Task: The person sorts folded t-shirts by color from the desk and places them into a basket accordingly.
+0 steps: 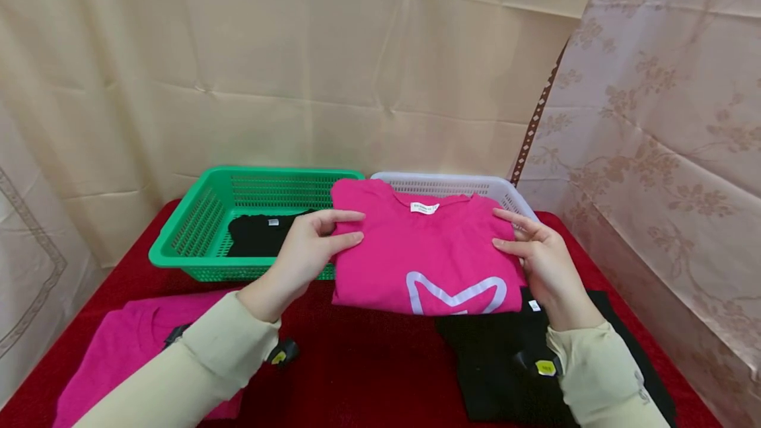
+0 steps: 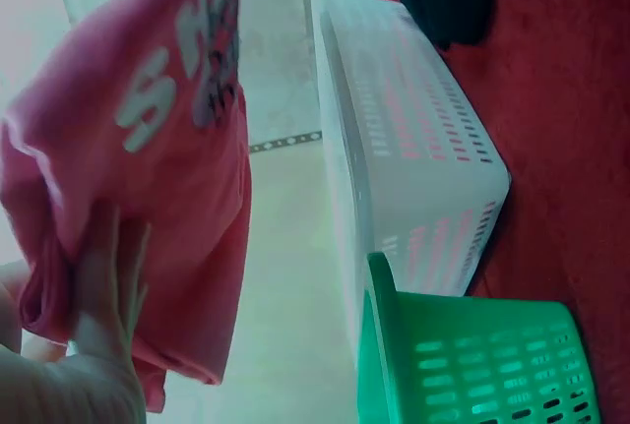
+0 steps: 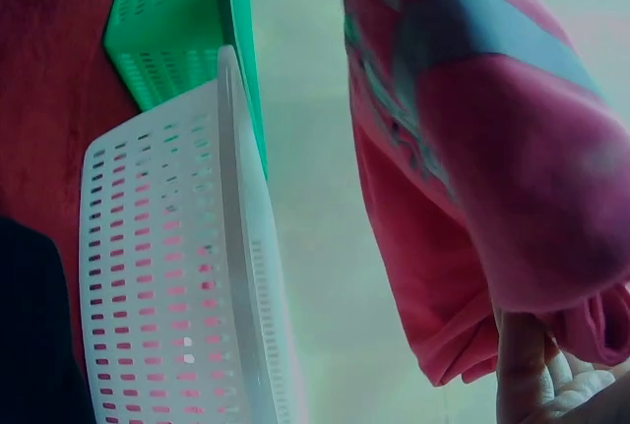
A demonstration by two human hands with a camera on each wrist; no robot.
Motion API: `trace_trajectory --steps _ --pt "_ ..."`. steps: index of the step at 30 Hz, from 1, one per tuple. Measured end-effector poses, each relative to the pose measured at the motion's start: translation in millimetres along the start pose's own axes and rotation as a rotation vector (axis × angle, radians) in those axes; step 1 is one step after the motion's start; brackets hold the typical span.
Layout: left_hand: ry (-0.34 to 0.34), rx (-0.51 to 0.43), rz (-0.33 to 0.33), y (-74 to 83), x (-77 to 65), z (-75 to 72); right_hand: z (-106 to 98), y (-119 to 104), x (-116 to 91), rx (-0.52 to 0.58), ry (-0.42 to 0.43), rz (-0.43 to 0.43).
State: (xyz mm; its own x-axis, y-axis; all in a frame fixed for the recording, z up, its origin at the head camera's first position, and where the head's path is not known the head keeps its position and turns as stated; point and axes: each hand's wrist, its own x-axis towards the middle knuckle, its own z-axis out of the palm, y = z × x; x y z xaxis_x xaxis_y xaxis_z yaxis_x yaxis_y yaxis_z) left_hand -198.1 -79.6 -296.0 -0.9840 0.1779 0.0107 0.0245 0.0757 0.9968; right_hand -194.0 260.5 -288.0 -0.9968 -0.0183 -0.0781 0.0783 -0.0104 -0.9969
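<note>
A folded pink T-shirt (image 1: 380, 249) with a pale star outline and a white neck label hangs between both hands, raised in front of the white basket. My left hand (image 1: 303, 249) pinches its left edge, thumb on the front. At the opposite edge my right hand (image 1: 543, 256) grips the shirt the same way. In the left wrist view, the fingers (image 2: 103, 276) press against the folded pink cloth (image 2: 187, 227), which shows pale lettering. Seen from the right wrist, the shirt's lower fold (image 3: 443, 335) droops above the right fingers (image 3: 522, 370).
A green basket (image 1: 172, 230) holding a black garment (image 1: 255, 236) stands at back left, beside the white basket (image 1: 517, 197). Pink stuff shows through the white basket's slots. On the red tablecloth (image 1: 357, 375) lie another pink garment (image 1: 131, 342) at left and a black garment (image 1: 487, 362) at right.
</note>
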Motion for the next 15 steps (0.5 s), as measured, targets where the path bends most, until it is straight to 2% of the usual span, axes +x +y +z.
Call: trace_trajectory --steps 6,15 --pt "0.010 0.012 -0.006 3.5 16.8 0.6 -4 -6 10 -0.006 0.043 0.013" --pt "-0.135 0.007 -0.040 7.5 39.5 3.5 -3 -12 30 -0.089 0.140 0.008"
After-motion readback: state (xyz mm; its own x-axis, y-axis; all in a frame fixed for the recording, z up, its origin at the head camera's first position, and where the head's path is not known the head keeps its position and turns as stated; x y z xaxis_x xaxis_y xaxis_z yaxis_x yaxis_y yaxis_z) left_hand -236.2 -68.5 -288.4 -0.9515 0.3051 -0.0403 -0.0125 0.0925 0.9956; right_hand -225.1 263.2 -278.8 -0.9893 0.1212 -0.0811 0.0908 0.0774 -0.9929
